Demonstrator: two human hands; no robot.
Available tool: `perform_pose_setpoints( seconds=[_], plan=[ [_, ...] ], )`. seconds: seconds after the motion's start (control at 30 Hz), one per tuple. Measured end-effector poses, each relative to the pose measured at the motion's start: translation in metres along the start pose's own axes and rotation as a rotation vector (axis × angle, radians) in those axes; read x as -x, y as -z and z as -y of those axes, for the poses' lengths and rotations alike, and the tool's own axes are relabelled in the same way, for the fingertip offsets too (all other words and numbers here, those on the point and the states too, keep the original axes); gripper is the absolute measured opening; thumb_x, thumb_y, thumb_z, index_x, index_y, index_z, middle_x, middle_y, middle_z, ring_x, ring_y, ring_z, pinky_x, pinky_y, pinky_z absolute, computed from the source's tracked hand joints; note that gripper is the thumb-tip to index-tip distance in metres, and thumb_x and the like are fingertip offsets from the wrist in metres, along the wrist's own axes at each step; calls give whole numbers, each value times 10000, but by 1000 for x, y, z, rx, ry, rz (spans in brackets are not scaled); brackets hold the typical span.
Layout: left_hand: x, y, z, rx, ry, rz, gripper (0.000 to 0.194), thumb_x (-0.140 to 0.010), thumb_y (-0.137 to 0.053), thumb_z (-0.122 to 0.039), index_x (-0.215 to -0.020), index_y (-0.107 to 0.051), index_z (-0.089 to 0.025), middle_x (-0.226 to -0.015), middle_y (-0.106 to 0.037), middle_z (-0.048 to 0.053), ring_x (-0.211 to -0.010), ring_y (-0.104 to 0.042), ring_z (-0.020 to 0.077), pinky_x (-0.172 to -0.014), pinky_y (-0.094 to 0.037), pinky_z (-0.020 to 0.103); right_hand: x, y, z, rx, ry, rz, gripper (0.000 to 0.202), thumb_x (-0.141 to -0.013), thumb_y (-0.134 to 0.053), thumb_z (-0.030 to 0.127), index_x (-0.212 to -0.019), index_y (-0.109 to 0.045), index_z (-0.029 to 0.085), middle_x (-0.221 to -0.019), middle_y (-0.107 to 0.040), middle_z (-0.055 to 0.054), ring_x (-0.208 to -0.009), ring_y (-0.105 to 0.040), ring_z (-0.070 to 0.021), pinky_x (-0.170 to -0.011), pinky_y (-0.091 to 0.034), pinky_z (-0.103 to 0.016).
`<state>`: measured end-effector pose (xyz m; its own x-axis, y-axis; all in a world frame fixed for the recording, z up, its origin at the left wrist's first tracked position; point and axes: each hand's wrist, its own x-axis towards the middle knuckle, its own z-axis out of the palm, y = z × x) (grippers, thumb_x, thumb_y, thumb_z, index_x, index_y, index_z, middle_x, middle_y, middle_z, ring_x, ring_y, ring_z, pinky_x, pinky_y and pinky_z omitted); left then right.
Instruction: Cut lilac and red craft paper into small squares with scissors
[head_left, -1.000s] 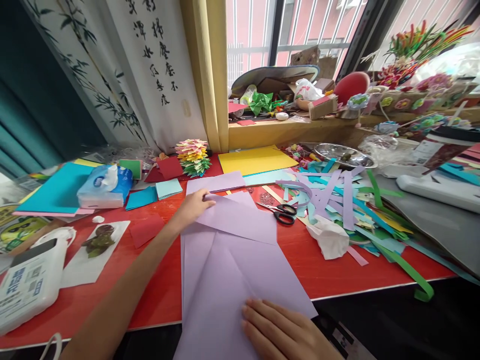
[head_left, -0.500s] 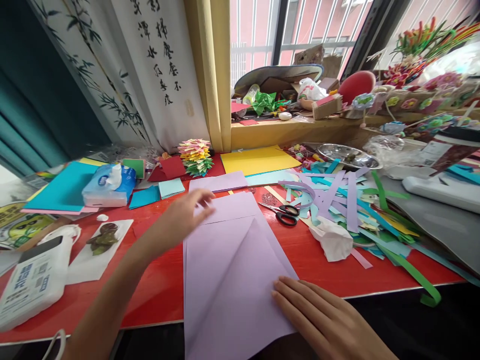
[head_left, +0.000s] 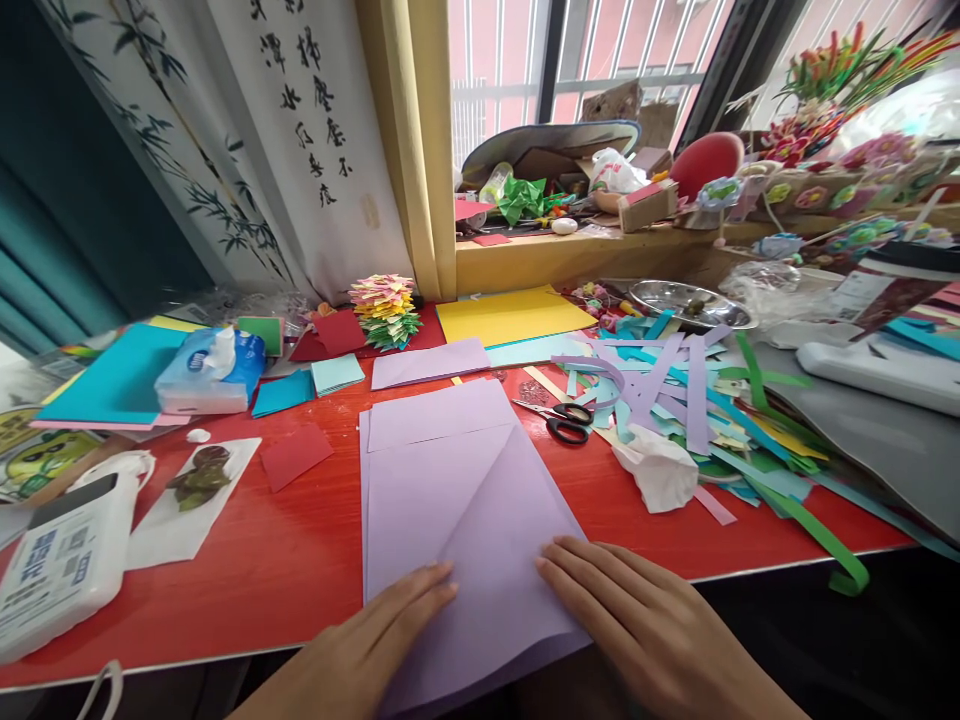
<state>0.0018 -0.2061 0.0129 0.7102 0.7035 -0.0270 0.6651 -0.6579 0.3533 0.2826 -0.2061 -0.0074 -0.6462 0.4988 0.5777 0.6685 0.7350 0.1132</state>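
Observation:
Large light purple paper sheets [head_left: 427, 500] lie on the red table, their near ends hanging past its front edge. A diagonal flap or crease runs across the top sheet. My left hand [head_left: 382, 630] rests on the lower left of the paper, fingers extended. On the lower right, my right hand [head_left: 622, 600] lies flat with its fingers stretched out. Beyond the sheets is a smaller purple strip [head_left: 431, 364]. Black-handled scissors [head_left: 568, 422] lie right of the paper.
Paper strips [head_left: 697, 400] and a crumpled tissue [head_left: 656, 468] spread over the right side. A tissue pack [head_left: 211, 370], red paper square [head_left: 297, 456] and white box [head_left: 67, 560] are on the left. The red table [head_left: 300, 560] ends at the front.
My left hand has come back from above the paper's far left onto its near left part. The diagonal fold looks flatter. My right hand stays on the paper.

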Motion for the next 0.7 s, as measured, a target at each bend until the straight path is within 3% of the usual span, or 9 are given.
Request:
perform_pose_setpoints(
  seconds=[0.17,0.3,0.43,0.53,0.6,0.7],
  plan=[
    [0,-5,2,63,86,-89,502,-816,-509,-380,-1303,-398,-329,-1252,-536,-22,-1056,-575,156,-874,-450,217,3,-2,1,-27,-11,29,336,-917,-320,149,-1121,-583,104,-1131,-632,-69,-1028,-594,-192,-806,-515,-285],
    [-3,-15,9,166,300,-212,364,-852,-425,-339,-1199,-525,-298,-1149,-618,-33,-984,-617,138,-806,-483,162,5,-3,3,-62,-77,18,391,-891,-434,348,-1126,-562,62,-1144,-617,-119,-1085,-559,-209,-843,-508,-281],
    [-6,-25,12,308,580,-399,355,-829,-416,-377,-1122,-590,-276,-1018,-684,-17,-882,-658,166,-675,-521,173,10,-5,6,-112,-105,13,480,-849,-514,366,-1205,-486,46,-1241,-537,-166,-1215,-436,-219,-922,-458,-283],
    [-11,-23,8,466,785,-556,369,-777,-479,-462,-1032,-640,-250,-905,-708,-2,-803,-662,188,-612,-514,199,17,-5,5,-153,-51,29,582,-808,-555,423,-1249,-447,58,-1293,-480,-186,-1260,-369,-246,-914,-464,-294],
    [-14,-16,5,579,916,-676,411,-737,-522,-500,-1016,-642,-223,-817,-704,11,-743,-652,195,-573,-503,211,21,-5,2,-178,-16,41,507,-856,-507,343,-1276,-427,71,-1299,-480,-168,-1263,-364,-236,-912,-463,-285],
    [-17,-10,2,746,996,-728,568,-716,-546,-514,-1215,-500,-246,-557,-607,-34,-503,-575,158,-431,-441,214,23,-5,-4,-227,8,52,376,-908,-374,177,-1265,-452,89,-1243,-547,-122,-1234,-410,-195,-942,-441,-287]
  ],
)
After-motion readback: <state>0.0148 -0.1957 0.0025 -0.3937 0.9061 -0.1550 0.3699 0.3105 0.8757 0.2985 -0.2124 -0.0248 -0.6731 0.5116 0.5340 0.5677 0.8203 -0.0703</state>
